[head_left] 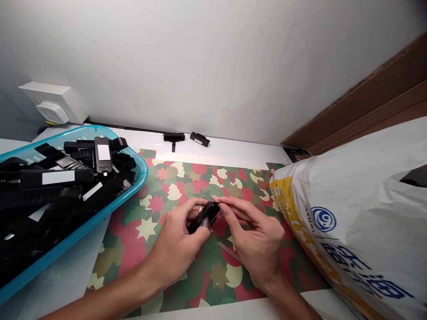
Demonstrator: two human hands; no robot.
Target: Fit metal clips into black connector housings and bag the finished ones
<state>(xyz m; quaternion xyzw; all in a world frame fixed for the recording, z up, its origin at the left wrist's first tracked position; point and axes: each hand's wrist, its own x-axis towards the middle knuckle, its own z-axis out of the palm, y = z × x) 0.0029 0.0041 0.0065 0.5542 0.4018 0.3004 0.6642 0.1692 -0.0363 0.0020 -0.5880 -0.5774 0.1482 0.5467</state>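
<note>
A small black plastic case [202,218] is held at a slant in my left hand [182,235], between thumb and fingers. At its upper right end, the thumb and forefinger of my right hand [255,233] are pinched together. What those fingertips hold is too small to make out. A thin, clear strip [229,252] lies on the patterned mat [147,229], partly hidden by my right hand. Just beyond the case, a tiny metal-looking piece [202,196] shows near my left fingertips.
On the left stands a blue plastic basket [142,175] heaped with black cases, some with white labels. Two black parts, one flat [174,137] and one ribbed [200,139], lie by the wall. A large white and yellow bag [350,186] bulges on the right. A white socket box [55,102] sits far left.
</note>
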